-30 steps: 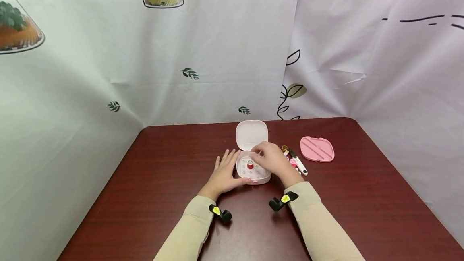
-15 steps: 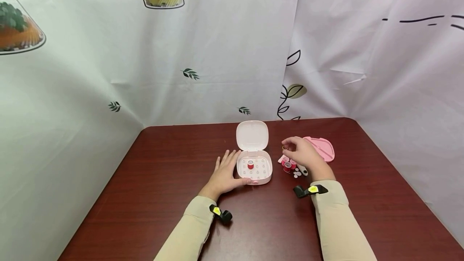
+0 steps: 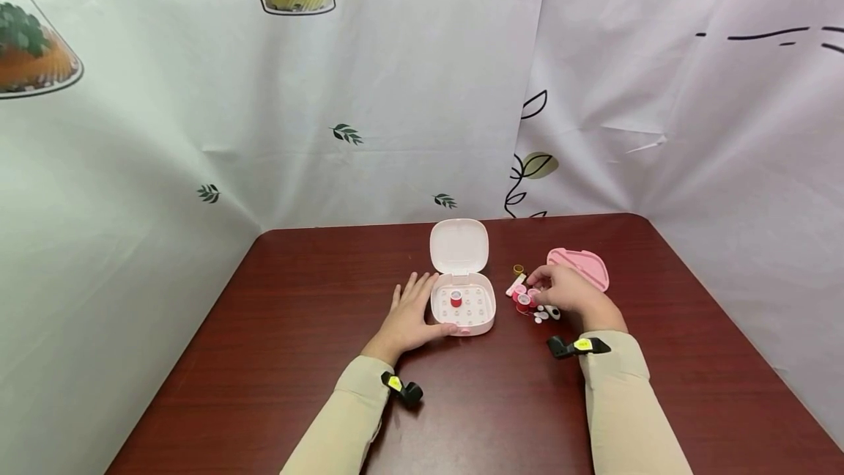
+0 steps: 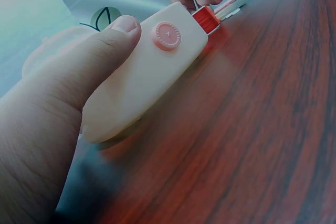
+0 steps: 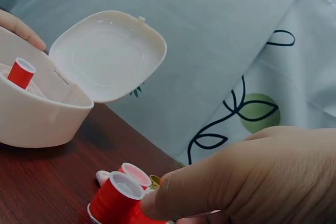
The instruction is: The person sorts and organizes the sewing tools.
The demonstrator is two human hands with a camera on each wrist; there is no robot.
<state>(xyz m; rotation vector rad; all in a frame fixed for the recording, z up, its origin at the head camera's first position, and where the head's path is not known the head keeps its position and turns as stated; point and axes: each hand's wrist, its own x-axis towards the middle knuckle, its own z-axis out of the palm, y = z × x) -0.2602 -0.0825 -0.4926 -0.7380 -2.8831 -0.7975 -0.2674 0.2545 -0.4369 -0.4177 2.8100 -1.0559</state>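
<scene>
A white sewing box [image 3: 486, 322] stands open on the table, its lid [image 3: 459, 246] tipped back. One spool of red thread [image 3: 456, 300] stands inside on a pegged insert. My left hand [image 3: 410, 317] rests on the box with fingers stretched along its left side; in the left wrist view the thumb [image 4: 107, 51] lies against the front beside the round pink button [image 4: 167, 36]. My right hand [image 3: 570, 293] is at a cluster of red thread spools [image 5: 116, 198], thumb and fingertips right around the rearmost right spool; I cannot tell whether it is pinched.
Beside the cluster lie a yellow ring-shaped thimble [image 3: 518, 269], a small pale pink strip [image 3: 516, 285] and several white buttons [image 3: 541, 315]. A white-handled tool [image 3: 552, 312] is partly under my right hand. A pink tray [image 3: 588, 270] lies behind it.
My right hand has gone from over the box to the thimble on the right, then down toward me to the spools. The left hand and box have stayed put.
</scene>
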